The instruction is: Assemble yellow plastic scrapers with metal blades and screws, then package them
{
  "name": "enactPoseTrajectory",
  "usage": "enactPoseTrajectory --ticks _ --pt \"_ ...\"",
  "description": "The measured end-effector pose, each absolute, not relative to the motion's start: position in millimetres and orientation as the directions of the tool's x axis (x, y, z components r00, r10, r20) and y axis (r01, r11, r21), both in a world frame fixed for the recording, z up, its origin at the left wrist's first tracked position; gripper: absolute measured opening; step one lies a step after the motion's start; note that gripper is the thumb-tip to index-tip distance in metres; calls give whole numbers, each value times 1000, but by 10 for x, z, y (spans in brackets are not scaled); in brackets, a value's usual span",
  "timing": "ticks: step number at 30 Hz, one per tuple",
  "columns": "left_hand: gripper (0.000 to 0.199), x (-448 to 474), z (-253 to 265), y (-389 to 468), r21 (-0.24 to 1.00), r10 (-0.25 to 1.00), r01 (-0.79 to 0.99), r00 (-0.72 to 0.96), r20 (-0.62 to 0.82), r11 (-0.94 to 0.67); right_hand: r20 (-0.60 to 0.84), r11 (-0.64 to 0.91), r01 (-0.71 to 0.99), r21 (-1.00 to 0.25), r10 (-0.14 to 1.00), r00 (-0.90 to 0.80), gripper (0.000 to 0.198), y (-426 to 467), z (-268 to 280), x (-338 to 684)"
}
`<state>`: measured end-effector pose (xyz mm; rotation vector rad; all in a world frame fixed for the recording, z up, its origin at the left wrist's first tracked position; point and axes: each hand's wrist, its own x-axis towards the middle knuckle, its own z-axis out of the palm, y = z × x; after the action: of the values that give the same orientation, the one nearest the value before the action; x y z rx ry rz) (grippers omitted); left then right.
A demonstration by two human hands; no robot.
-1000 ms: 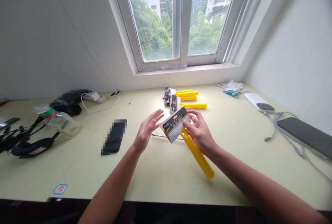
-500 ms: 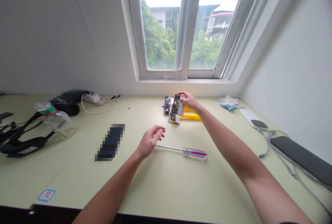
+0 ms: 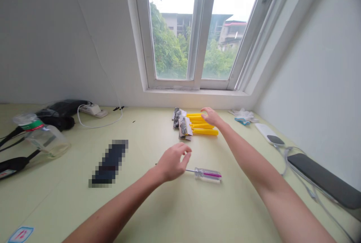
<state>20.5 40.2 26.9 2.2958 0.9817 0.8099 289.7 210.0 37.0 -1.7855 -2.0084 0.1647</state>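
A little above the table, over the shaft of a screwdriver, hovers my left hand. Its fingers are loosely curled, thumb apart, with nothing in them. The screwdriver has a clear handle with a purple stripe, and my hand hides part of its shaft. Farther back, several yellow-handled tools lie side by side, handles pointing right. Printed card sleeves cover their heads, so their kind is hidden. My right hand is open at the right ends of the upper handles, fingers spread; contact is unclear.
At left are a blurred-out dark flat object, a plastic bottle and black straps. A white adapter lies near the wall. White gloves, a white device, cables and a black slab lie at right.
My right hand has let go of the carded tool, which now lies on the others, and has moved right. My left hand has shifted right along the screwdriver shaft. The view has shifted slightly.
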Motion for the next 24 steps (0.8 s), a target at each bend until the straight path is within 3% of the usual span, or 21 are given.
enactPoseTrajectory --ticks 3,6,8,11,20,24 --pt "37 779 268 541 313 629 554 739 242 -772 232 155 936 -316 969 -83 37 2331 379 2899" --pt "73 1315 136 834 64 714 716 679 167 -695 178 183 951 -250 974 -141 39 2489 342 2715" --pt "73 1515 16 1056 73 769 768 623 140 -636 119 200 959 -200 977 -179 38 2534 297 2593" --pt "63 1522 -145 1293 133 755 745 634 168 -654 25 206 970 -129 979 -204 36 2529 239 2496" --pt "44 698 -187 1519 139 454 433 829 326 -891 -100 24 1000 -18 995 -25 39 2017 337 2357" --pt "28 345 -124 1491 154 423 394 828 368 -906 -142 -57 998 -34 989 52 44 1651 312 2238"
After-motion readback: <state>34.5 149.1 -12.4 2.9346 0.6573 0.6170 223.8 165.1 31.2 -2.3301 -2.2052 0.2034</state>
